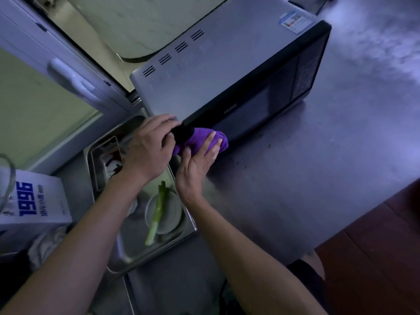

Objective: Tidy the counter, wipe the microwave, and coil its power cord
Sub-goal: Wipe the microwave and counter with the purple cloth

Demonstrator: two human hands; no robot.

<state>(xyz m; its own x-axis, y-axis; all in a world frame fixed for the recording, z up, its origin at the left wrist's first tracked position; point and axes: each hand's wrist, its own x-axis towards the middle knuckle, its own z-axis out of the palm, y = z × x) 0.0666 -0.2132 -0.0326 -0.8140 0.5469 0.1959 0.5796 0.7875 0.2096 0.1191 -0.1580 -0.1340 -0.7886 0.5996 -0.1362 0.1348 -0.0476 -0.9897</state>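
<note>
Right hand point(197, 164) has straight fingers pressing a purple cloth point(202, 138) flat against the microwave point(218, 71) door's lower corner. Left hand point(147, 144), at nine o'clock from the cloth, grips that front corner. The microwave sits on the steel counter point(329, 167); a metal tray point(172, 233) with a green onion point(156, 214) sits at six o'clock.

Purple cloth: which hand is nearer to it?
Right. The right hand presses flat on the cloth against the microwave front; the left hand grips the microwave's corner beside the cloth.
</note>
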